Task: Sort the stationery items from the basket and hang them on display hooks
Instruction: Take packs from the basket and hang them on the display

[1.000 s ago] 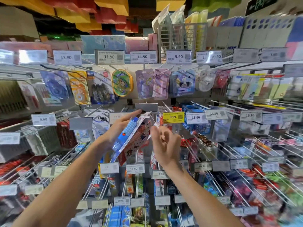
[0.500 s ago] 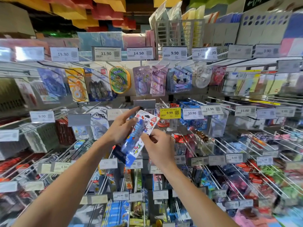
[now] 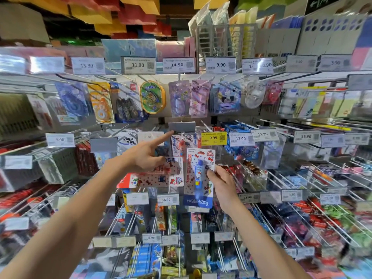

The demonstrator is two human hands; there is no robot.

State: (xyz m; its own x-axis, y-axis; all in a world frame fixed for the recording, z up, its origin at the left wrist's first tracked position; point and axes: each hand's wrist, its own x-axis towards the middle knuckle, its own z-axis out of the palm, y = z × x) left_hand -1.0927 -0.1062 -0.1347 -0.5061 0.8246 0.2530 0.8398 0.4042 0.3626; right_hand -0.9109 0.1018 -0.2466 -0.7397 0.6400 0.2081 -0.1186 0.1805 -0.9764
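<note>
since half a second ago the right hand (image 3: 222, 183) has taken one blue pen pack (image 3: 200, 176) off the bundle and holds it upright by its right edge, pinched between thumb and fingers. left hand (image 3: 148, 158) clamps the other packs (image 3: 161, 177) flat while its forefinger points at the grey-tagged hook (image 3: 181, 126). hanging is in hand; next, i judge, the pack's top hole must meet that hook's tip. no basket shows.

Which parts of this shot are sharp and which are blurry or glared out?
Head view: the yellow 9.99 tag and the Hello Kitty pack in the right hand read sharply; the edges smear and bow from the wide lens; glare washes out the top-left price tags.
</note>
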